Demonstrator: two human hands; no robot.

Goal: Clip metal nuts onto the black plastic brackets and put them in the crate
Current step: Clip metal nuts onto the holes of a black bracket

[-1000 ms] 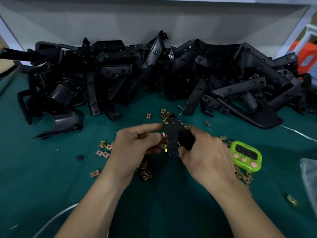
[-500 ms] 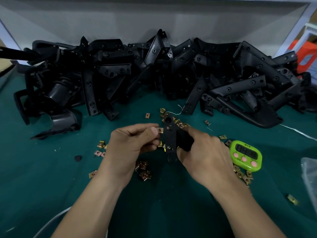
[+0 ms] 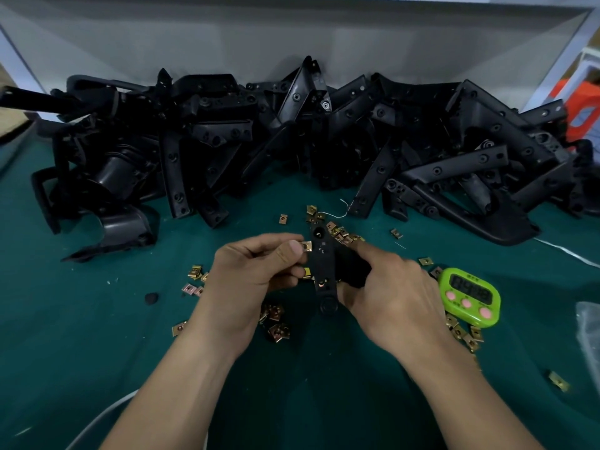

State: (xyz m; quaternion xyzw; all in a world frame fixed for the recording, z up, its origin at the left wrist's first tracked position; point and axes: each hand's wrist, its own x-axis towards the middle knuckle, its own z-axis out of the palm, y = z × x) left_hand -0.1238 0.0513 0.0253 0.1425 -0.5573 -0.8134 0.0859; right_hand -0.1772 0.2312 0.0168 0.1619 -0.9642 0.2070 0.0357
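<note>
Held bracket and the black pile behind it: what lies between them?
Head view: loose metal nuts and a thin white wire on the green mat, between the bracket and the pile.

Your right hand (image 3: 389, 293) grips a black bracket (image 3: 323, 254) roughly upright above the green worktop (image 3: 65, 319). Your left hand (image 3: 256, 274) pinches a metal nut (image 3: 306, 246) at the bracket's left edge. Loose nuts (image 3: 277, 331) lie scattered beneath. A pile of black brackets (image 3: 324, 141) lies behind them, and a green timer (image 3: 469, 297) just beside your right hand.
</note>
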